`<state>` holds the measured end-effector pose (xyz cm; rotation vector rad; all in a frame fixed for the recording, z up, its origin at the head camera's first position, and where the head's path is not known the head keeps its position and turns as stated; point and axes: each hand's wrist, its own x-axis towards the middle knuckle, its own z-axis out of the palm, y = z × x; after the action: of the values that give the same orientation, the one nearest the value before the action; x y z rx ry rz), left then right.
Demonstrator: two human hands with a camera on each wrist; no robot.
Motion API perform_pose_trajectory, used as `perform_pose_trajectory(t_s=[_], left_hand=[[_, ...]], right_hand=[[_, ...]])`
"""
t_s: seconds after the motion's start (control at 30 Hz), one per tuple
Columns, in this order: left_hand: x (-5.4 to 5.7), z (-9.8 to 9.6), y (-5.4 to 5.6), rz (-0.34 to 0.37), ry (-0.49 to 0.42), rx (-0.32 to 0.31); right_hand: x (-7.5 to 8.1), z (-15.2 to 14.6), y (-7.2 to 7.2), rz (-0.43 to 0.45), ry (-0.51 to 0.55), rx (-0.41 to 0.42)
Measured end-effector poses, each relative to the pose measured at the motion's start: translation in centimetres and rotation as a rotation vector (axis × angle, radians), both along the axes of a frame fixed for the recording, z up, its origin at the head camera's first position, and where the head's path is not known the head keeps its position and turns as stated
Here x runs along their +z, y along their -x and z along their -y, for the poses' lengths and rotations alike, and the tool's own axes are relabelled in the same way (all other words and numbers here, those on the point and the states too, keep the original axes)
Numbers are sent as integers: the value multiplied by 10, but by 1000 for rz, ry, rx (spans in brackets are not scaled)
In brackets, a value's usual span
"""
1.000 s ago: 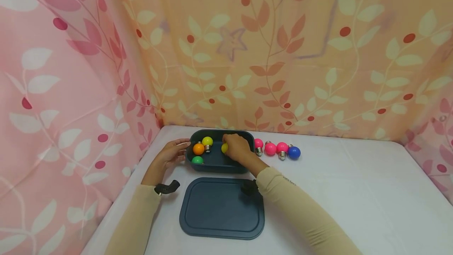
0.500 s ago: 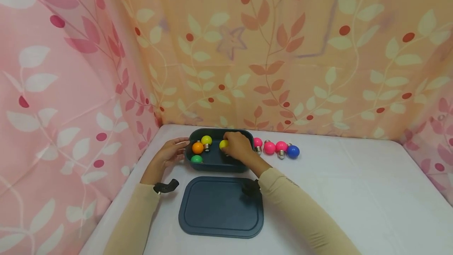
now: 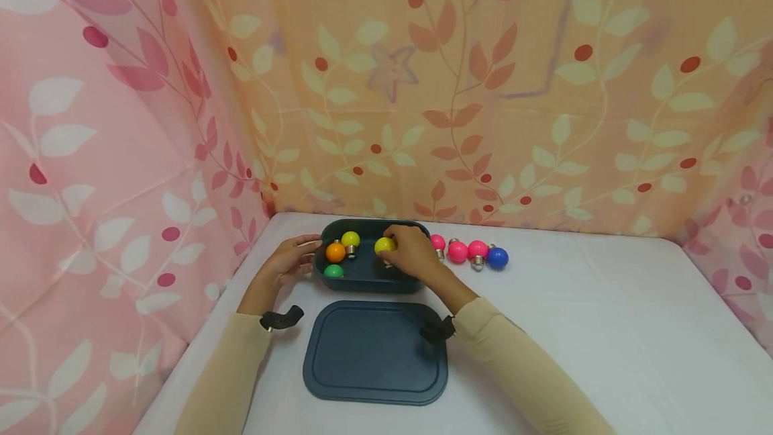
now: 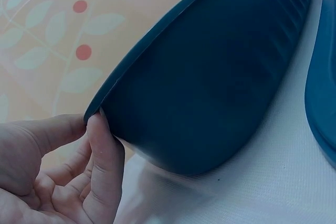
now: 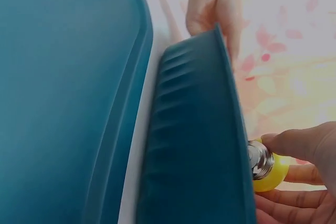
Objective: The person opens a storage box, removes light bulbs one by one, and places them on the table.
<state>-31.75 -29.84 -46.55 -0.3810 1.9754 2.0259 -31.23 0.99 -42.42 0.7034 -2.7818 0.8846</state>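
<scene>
In the head view my right hand (image 3: 413,252) pinches a yellow light bulb (image 3: 384,246) over the right half of a dark blue box (image 3: 377,285). The right wrist view shows the bulb's silver screw base (image 5: 261,159) beside the box's rim, with thumb and fingers around the yellow globe. My left hand (image 3: 291,260) is at the box's left end; in the left wrist view its thumb and a finger (image 4: 105,166) pinch the rim. Inside the box, at its left, lie an orange bulb (image 3: 335,252), another yellow bulb (image 3: 350,240) and a green bulb (image 3: 333,272).
The box's flat lid (image 3: 376,353) lies on the white tabletop (image 3: 604,334) in front of the box. Right of the box, several pink bulbs (image 3: 457,252) and a blue bulb (image 3: 498,258) lie in a row. Patterned cloth (image 3: 483,86) hangs behind the table.
The right hand has lifted slightly and shifted a little right with the yellow bulb, so more of the bulb shows. The left hand stays at the box's end.
</scene>
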Motion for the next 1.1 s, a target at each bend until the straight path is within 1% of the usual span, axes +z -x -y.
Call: perform_pose_trajectory(t_s=[0.17,0.3,0.43,0.63,0.83,0.97,1.1], left_hand=[[0,-1,-1,-5,-3,-1],[1,-2,-1,-9,-2,-3],[1,-2,-1,-5,8,7],[0,-3,-1,-16,6,-1],[0,-2,-1,-20,-2,0],[0,-1,-2,-22,-8,-7],[-1,0,-2,-26,-18,-14]], right_hand=[[6,-10,-7,21,144,33],[11,-18,-13,55,235,33],[12,-28,-17,76,262,25],[13,-42,-23,90,298,12],[16,-56,-31,97,312,-30],[15,-67,-34,90,314,-63],[14,-78,-35,107,327,-82]])
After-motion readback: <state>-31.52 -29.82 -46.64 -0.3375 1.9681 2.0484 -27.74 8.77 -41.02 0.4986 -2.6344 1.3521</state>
